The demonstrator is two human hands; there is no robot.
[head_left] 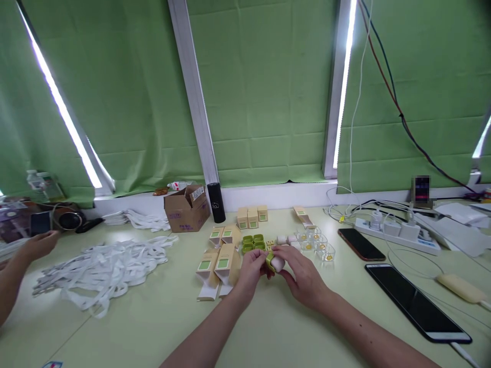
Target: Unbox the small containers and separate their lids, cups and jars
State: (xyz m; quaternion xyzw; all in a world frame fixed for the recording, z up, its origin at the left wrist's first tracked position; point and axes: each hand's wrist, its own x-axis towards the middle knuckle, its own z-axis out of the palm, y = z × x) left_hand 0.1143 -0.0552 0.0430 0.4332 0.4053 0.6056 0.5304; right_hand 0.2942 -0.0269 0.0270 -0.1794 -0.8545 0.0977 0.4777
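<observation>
In front of me, both hands meet on one small item. My left hand (253, 268) grips a small green square cup (270, 261), with its fingers closed around the side. My right hand (303, 273) has thumb and fingers on the white round piece (278, 263) that sits at the cup's opening; how deep it sits I cannot tell. Just beyond are several green square cups (253, 243), small yellow pieces (270, 243), white round pieces (287, 239) and clear plastic cups (315, 240) with yellow bits inside. Left of my hands lie several open tan cardboard boxes (226, 263) with green labels.
Closed small boxes (252, 217), a brown carton (187, 208) and a black cylinder (216, 203) stand behind. White straps (111, 271) are piled left, near another person's hand (40, 245). At right are a phone (361, 244), a tablet (416, 301) and a power strip (397, 235) with cables.
</observation>
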